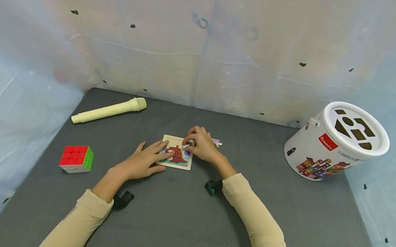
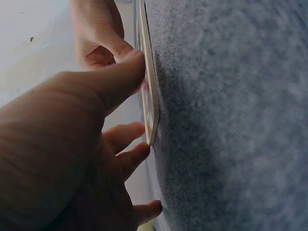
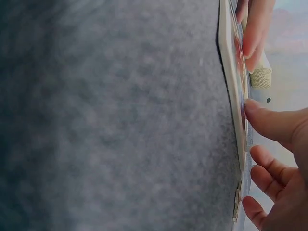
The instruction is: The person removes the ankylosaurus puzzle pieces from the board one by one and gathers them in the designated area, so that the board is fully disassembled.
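A small wooden jigsaw puzzle with a reddish-brown figure in a pale frame lies flat on the table. My left hand rests on its left side, fingers spread and mostly straight; in the left wrist view the thumb reaches over the near edge. Over the top right part of the picture, my right hand pinches a light puzzle piece between thumb and fingers, close to the board. The fingers partly hide that piece. Just right of this hand lies another puzzle piece, partly covered by it.
A red, green and white puzzle cube sits at the left. Behind it lies a pale yellow toy microphone. At the far right stands a white bucket with a shape-cutout lid. All are on the dark grey table.
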Available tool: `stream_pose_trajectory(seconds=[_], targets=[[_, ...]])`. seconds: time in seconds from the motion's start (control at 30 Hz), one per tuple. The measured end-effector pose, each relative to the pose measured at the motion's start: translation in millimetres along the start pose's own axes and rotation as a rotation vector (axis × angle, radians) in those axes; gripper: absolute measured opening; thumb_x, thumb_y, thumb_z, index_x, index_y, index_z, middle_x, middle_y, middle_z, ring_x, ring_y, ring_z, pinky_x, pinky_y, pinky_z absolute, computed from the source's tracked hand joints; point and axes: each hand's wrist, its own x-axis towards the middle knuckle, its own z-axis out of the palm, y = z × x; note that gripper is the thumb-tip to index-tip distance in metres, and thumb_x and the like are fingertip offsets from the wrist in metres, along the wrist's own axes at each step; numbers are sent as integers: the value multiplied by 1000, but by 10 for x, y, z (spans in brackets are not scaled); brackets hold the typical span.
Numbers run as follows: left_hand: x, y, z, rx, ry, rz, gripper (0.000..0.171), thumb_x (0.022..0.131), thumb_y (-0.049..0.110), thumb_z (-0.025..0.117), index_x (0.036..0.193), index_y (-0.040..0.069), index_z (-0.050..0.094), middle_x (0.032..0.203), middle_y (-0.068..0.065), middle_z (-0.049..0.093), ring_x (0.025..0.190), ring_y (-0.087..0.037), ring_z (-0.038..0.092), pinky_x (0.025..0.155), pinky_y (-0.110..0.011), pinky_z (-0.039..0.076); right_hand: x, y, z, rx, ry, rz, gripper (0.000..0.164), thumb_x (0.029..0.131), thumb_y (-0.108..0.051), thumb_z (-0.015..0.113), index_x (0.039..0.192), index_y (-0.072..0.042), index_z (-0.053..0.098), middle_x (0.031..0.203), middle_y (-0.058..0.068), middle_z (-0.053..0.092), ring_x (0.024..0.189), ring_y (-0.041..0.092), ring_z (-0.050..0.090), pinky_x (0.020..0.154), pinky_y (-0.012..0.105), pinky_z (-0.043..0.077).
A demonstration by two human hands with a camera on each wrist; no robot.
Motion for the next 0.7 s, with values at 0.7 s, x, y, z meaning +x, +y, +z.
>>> stream_pose_trajectory(seconds=[0.7], targets=[[-6, 56, -29, -22, -39, -32, 58, 98, 36, 64, 151, 18, 47, 162, -17, 26, 150, -38, 18, 108, -76, 8, -5, -25, 4, -33, -12, 41, 8, 88, -18, 79, 92, -12, 77, 115, 7, 57, 108, 25, 45, 93, 46, 34]])
